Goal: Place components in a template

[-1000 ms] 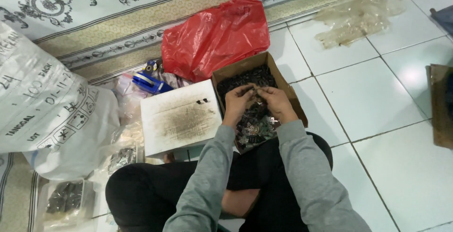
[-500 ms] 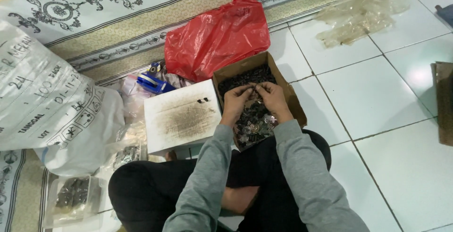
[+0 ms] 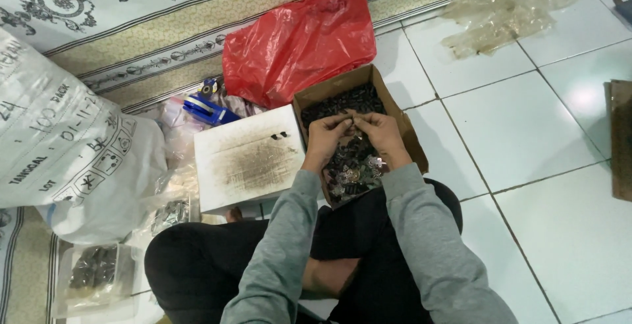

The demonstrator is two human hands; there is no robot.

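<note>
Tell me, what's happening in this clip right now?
A person sits cross-legged on a tiled floor, both hands over an open cardboard box of small dark parts. The left hand and right hand meet, pinching a small piece between the fingertips. A white box lies beside it, a red plastic bag behind.

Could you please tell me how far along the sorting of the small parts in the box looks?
Done: two small parts lie on the white box. In hand: left hand and right hand pinch a piece over the cardboard box. Left: that box looks nearly full.
</note>
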